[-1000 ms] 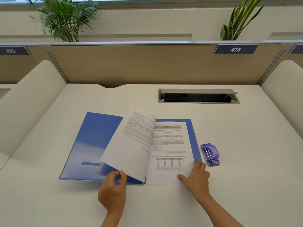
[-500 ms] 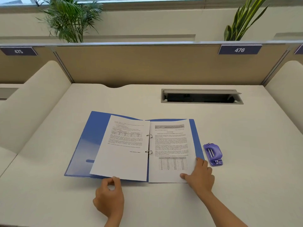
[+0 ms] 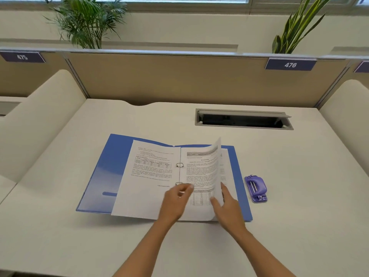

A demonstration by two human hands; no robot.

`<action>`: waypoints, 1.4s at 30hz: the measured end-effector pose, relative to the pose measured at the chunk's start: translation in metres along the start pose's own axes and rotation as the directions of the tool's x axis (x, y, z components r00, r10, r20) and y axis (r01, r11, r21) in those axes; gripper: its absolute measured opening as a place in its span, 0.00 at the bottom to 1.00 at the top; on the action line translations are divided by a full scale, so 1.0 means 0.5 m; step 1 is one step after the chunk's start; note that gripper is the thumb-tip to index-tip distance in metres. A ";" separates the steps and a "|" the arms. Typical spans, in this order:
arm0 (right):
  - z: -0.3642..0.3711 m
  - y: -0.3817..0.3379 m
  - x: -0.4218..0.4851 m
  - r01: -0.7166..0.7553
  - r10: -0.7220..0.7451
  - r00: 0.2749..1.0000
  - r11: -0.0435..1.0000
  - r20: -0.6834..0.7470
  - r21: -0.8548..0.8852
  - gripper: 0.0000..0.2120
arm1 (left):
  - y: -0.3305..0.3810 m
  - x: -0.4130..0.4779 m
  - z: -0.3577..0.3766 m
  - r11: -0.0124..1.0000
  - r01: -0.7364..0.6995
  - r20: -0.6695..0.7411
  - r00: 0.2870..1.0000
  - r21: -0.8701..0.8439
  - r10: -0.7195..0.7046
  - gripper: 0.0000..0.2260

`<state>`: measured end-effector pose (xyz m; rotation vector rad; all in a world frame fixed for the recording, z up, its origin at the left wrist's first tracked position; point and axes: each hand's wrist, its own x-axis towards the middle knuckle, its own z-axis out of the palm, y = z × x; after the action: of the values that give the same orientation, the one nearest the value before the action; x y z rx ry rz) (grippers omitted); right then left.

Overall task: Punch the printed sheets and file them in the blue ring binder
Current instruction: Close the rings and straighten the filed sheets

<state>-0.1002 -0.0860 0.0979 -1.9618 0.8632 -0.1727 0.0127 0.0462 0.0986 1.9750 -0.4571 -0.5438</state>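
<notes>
The blue ring binder (image 3: 103, 176) lies open on the desk. One printed sheet (image 3: 147, 186) lies flat on its left half. On the right half, the top printed sheet (image 3: 201, 170) curls upward at its right edge, hooked on the metal rings (image 3: 179, 164). My right hand (image 3: 229, 208) pinches that sheet's lower right edge between thumb and fingers. My left hand (image 3: 175, 202) hovers blurred over the lower ring, its fingers loose and holding nothing. More paper lies under the lifted sheet.
A purple hole punch (image 3: 256, 187) sits on the desk just right of the binder. A recessed cable slot (image 3: 242, 119) opens at the back. Padded dividers flank the desk, with a partition (image 3: 179, 80) and plants (image 3: 85, 23) behind.
The sheet my left hand held has dropped flat on the left half. My left hand has moved right to the rings. My right hand now lifts the right-hand sheet's edge.
</notes>
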 end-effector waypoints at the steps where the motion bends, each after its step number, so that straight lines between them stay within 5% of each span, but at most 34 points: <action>1: 0.005 -0.009 -0.005 0.030 -0.031 0.999 0.999 0.043 0.029 0.29 | 0.016 0.002 0.012 0.999 0.027 0.071 0.997 -0.025 -0.025 0.15; 5: 0.025 -0.030 -0.025 0.154 -0.169 0.963 0.984 0.210 0.087 0.31 | 0.067 0.008 0.039 0.981 0.104 0.086 0.992 -0.163 -0.091 0.15; 10: 0.028 -0.020 -0.037 0.278 -0.252 0.927 0.959 0.279 -0.061 0.33 | 0.051 0.026 0.012 0.983 0.168 -0.043 0.985 0.070 -0.166 0.16; 16: 0.016 0.063 -0.009 0.074 -0.079 0.997 0.939 -0.002 -0.337 0.32 | 0.002 0.031 -0.081 0.909 0.265 -0.210 0.956 0.322 -0.204 0.17; 23: 0.000 0.110 0.004 -0.301 0.243 0.954 0.798 -0.178 -0.523 0.42 | -0.074 0.015 -0.185 0.807 0.385 -0.435 0.882 0.448 -0.179 0.15; 42: 0.005 0.098 0.016 -0.328 0.294 0.944 0.892 -0.153 -0.310 0.43 | -0.146 -0.001 -0.235 0.645 0.447 -0.574 0.819 0.620 -0.016 0.10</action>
<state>-0.1176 -0.1038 0.0549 -2.1009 1.3341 0.0675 0.0837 0.1636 0.0807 2.8870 -0.0293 0.0998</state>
